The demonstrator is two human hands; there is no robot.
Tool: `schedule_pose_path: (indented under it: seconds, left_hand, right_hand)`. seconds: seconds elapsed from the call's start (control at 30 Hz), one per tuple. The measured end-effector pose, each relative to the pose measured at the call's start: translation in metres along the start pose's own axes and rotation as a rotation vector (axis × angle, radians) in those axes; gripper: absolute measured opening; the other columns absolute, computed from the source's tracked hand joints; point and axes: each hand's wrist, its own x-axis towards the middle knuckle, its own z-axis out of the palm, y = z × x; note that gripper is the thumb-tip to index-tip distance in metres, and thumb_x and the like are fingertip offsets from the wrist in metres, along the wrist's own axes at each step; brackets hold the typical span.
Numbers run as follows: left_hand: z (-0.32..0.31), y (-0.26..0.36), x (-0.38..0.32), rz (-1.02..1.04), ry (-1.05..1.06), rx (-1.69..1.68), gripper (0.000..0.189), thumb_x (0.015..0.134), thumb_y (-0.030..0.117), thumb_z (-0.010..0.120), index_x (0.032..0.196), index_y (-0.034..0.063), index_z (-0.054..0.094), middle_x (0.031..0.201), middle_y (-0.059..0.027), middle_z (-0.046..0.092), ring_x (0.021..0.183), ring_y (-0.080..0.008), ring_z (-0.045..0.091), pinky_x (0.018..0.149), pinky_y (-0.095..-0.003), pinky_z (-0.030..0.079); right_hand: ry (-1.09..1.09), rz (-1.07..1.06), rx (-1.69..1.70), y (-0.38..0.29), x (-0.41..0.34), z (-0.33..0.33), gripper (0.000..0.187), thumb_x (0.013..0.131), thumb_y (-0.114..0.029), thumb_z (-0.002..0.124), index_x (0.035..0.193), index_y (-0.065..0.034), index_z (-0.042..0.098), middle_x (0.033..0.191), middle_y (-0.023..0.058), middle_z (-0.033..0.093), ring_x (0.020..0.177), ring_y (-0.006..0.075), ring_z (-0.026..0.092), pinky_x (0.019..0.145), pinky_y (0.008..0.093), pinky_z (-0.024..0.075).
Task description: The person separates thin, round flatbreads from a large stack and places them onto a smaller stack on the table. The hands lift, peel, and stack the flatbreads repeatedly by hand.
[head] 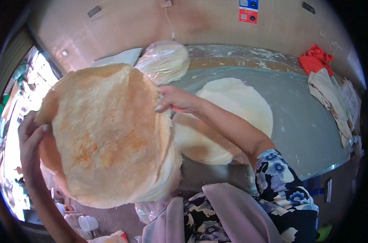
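A thick stack of large round flatbreads [105, 130] fills the left half of the head view, its top sheet browned in patches. On its left side, my left hand [32, 130] grips the rim, thumb on top; most of its fingers are hidden behind the bread. Opposite, my right hand [175, 99] pinches the right edge between thumb and fingers. How many sheets each hand holds cannot be told. Beneath my right forearm, more pale round flatbreads [238, 103] lie overlapping on the grey table cover [299, 121].
Behind the stack sits a clear plastic bag of flatbreads [165, 62]. A red cloth [317, 59] and a stained white cloth [328, 97] lie at the table's right end. The wall [202, 24] rises along the back edge. White tubs [88, 223] stand low at the left.
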Motion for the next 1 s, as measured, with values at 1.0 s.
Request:
schedule_pose_path:
  seconds: [1.0]
  left_hand:
    - [0.508,-0.094,-0.046,0.248,-0.699,0.399,0.042,0.079,0.032,0.061,0.115,0.0113,0.055,0.126,-0.0066,0.049,0.121,-0.0258,0.043,0.092,-0.0452,0.036]
  right_hand:
    - [0.265,0.307,-1.763,0.055,-0.246,-0.147,0.029,0.078,-0.023,0.063,0.100,-0.0055,0.055,0.109,0.0139,0.050,0.112,0.0309,0.044,0.093,0.0440,0.0347]
